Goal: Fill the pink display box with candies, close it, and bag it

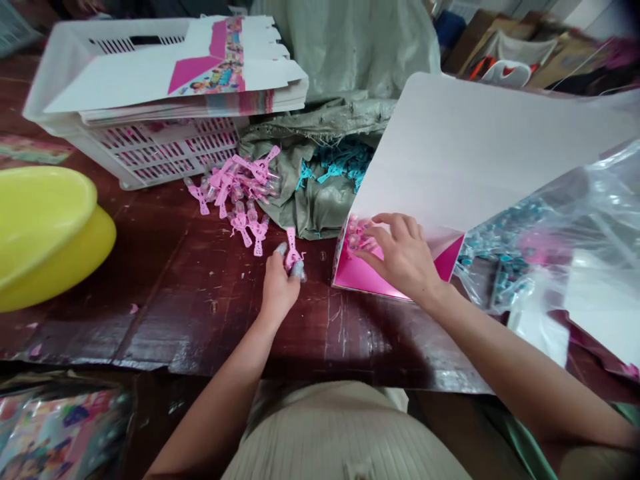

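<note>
A glossy dark-red desk (175, 293) is stretching across the cluttered room. A white slatted plastic crate (50, 87) is carrying flat printed cartons (125, 83). A pink-lined white cardboard box (363, 275) is standing open, its lid hiding part of a grey woven sack (345, 40). The left hand (277, 287) is pinching a pink figure-shaped plastic piece (291, 241) between its fingers, beside the box; the right hand (405, 257), fingers apart and curved, is hovering over pink pieces (356, 233) inside.

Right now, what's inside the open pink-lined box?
Pink pieces at its left, pink lining in front. The right hand covers part of the interior; can't see behind it.
</note>
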Demonstrator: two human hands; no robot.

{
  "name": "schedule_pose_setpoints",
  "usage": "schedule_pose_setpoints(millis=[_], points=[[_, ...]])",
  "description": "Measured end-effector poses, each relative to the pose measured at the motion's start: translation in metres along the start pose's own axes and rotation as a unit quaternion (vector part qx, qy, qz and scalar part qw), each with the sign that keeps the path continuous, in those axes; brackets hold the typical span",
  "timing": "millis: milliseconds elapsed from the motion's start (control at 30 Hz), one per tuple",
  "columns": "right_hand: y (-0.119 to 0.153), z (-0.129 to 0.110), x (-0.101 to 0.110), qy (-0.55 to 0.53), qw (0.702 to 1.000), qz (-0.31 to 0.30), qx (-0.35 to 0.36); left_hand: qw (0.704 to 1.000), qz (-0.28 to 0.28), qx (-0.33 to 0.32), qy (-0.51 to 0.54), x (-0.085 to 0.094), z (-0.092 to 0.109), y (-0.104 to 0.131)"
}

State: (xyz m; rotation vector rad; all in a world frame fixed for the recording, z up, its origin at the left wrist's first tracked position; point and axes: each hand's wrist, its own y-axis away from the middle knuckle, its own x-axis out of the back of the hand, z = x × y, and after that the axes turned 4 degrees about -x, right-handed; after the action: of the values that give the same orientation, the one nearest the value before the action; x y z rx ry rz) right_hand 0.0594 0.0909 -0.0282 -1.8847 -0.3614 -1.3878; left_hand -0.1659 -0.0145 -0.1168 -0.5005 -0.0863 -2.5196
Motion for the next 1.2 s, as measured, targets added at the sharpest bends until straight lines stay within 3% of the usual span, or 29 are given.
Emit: schedule_pose_setpoints(millis=[100, 200, 300, 367, 400, 467, 533, 633, 733, 800, 900, 967, 1067, 1200], points=[[0.015, -0.024, 0.009, -0.187, 0.98, 0.034, -0.052, 0.964, -0.004, 0.058, 0.261, -0.003, 0.022, 0.019], [0.029, -0.052, 0.003, -0.394, 0.905, -0.045, -0.152, 0.871, -0.007, 0.124, 0.475, -0.014, 0.051, 0.039], [0.036, -0.064, -0.009, -0.522, 0.806, -0.094, -0.262, 0.849, -0.034, 0.136, 0.51, -0.026, 0.071, 0.053], [0.039, -0.059, -0.012, -0.56, 0.769, -0.102, -0.291, 0.844, -0.052, 0.138, 0.515, -0.032, 0.076, 0.058], [0.041, -0.053, -0.009, -0.564, 0.766, -0.108, -0.289, 0.839, -0.057, 0.144, 0.521, -0.034, 0.077, 0.06], [0.045, -0.038, 0.003, -0.549, 0.79, -0.122, -0.243, 0.824, -0.07, 0.168, 0.537, -0.035, 0.076, 0.063], [0.05, -0.022, 0.022, -0.488, 0.852, -0.11, -0.153, 0.804, -0.104, 0.212, 0.547, -0.033, 0.077, 0.066], [0.054, -0.007, 0.053, -0.299, 0.95, -0.083, 0.039, 0.788, -0.166, 0.276, 0.524, -0.029, 0.084, 0.072], [0.055, -0.003, 0.068, -0.135, 0.966, -0.13, 0.176, 0.804, -0.199, 0.275, 0.489, -0.028, 0.09, 0.076], [0.053, -0.002, 0.068, -0.124, 0.967, -0.146, 0.17, 0.838, -0.206, 0.236, 0.446, -0.029, 0.084, 0.073], [0.043, 0.007, 0.057, -0.176, 0.976, -0.121, 0.045, 0.932, -0.139, 0.102, 0.318, -0.034, 0.061, 0.061], [0.032, 0.015, 0.045, -0.2, 0.972, -0.124, -0.026, 0.969, -0.094, 0.009, 0.226, -0.04, 0.041, 0.052], [0.014, 0.02, 0.027, -0.185, 0.964, -0.187, -0.038, 0.984, -0.127, -0.053, 0.109, -0.053, 0.019, 0.043], [-0.002, 0.012, 0.02, -0.144, 0.953, -0.267, -0.013, 0.985, -0.139, -0.105, -0.004, -0.07, 0.012, 0.046]])
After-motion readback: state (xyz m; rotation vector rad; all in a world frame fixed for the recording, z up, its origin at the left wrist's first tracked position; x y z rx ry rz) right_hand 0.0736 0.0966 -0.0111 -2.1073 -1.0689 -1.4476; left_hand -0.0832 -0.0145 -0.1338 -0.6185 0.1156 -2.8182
